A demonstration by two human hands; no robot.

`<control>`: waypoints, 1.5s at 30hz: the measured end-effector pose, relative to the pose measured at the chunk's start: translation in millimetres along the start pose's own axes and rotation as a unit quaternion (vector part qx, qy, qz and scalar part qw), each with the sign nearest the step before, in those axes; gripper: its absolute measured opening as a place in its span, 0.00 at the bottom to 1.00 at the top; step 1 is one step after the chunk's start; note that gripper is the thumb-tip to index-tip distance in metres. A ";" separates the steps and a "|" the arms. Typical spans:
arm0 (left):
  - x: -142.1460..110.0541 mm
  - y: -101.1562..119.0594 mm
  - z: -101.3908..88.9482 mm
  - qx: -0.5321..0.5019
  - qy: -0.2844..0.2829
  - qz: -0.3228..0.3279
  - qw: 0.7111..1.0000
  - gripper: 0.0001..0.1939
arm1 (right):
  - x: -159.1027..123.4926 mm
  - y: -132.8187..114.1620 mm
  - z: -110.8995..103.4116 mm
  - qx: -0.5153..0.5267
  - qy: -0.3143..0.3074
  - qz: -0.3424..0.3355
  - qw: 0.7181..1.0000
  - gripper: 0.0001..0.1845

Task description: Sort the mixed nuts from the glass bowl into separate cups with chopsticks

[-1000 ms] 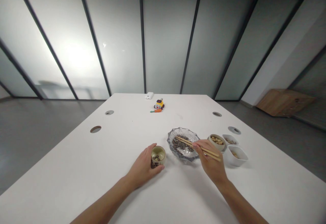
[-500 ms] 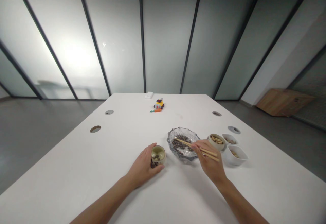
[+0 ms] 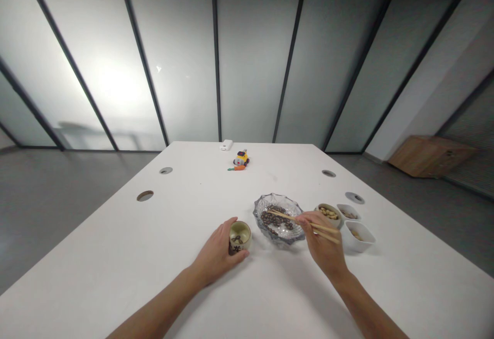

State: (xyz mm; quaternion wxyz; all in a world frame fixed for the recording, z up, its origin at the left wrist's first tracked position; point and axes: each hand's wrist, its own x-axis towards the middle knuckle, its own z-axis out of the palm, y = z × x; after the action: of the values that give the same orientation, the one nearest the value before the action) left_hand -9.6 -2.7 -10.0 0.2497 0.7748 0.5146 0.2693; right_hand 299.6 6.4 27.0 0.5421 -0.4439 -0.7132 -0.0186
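My left hand (image 3: pixel 219 246) is curled round the side of a small ceramic cup (image 3: pixel 240 236) standing on the table. A few dark beans (image 3: pixel 236 238) lie at the bottom of that cup. Between my fingers, my right hand (image 3: pixel 322 241) grips a pair of wooden chopsticks (image 3: pixel 289 217). Their tips reach into a clear glass bowl (image 3: pixel 266 235), among many dark brown beans (image 3: pixel 276 217). Whether the tips pinch a bean is too small to tell.
Right of the glass bowl stand a round cup of peanuts (image 3: pixel 328 212) and two white dishes, a rear one (image 3: pixel 349 212) and a front one (image 3: pixel 359 238). Farther back are a yellow toy car (image 3: pixel 241 158), an orange toy carrot (image 3: pixel 236 168) and a white box (image 3: pixel 226 145). Round holes (image 3: pixel 145 195) pierce the table.
My right hand has shifted slightly to the right, drawing the chopstick tips a little rightward within the glass bowl. My left hand and the cup have stayed in place.
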 end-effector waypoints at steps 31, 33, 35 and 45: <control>-1.0 -0.5 -0.6 0.000 0.000 0.004 1.000 0.42 | -3.9 -3.2 2.9 0.041 -0.066 0.039 0.996 0.17; -0.9 -1.3 -0.2 0.002 0.003 0.003 1.000 0.42 | -3.5 -4.1 2.3 0.044 -0.064 0.038 0.996 0.17; -1.0 -2.0 0.2 0.004 0.004 0.004 1.000 0.42 | -2.8 -4.8 1.6 0.046 -0.058 0.037 0.997 0.16; -0.7 -4.1 1.4 0.004 0.006 0.006 1.000 0.42 | 0.0 -3.3 -0.5 0.018 -0.022 0.020 0.999 0.15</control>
State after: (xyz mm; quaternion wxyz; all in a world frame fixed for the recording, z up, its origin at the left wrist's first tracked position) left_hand -11.6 -2.1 -13.8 0.2425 0.7770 0.5126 0.2733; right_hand 297.8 4.1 28.7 0.5349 -0.4481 -0.7161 0.0146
